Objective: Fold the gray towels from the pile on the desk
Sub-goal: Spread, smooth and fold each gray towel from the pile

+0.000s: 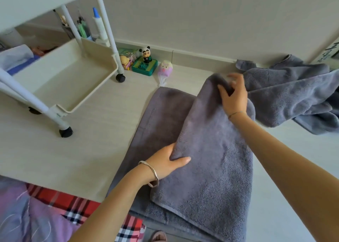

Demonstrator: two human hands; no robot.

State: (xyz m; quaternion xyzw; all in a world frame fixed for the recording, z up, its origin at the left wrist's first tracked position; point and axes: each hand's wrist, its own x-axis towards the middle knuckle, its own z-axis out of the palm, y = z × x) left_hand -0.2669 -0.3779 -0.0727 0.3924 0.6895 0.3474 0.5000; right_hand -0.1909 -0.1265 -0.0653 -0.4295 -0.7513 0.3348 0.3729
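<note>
A gray towel (207, 161) lies spread on the pale desk (78, 146), its near end hanging over the front edge. Its right part is lifted and turned over toward the left. My left hand (165, 164) pinches the folded edge near the towel's middle, thumb on top. My right hand (233, 95) grips the far corner of the same flap, raised off the desk. A crumpled pile of gray towels (293, 95) sits at the back right, just beyond my right hand.
A white wheeled cart (60, 76) stands on the desk at the left, its tray reaching toward the towel. Small toy figures (145, 62) and a pale plush (165, 69) line the back wall. A plaid cloth (55, 205) lies below the desk's front edge.
</note>
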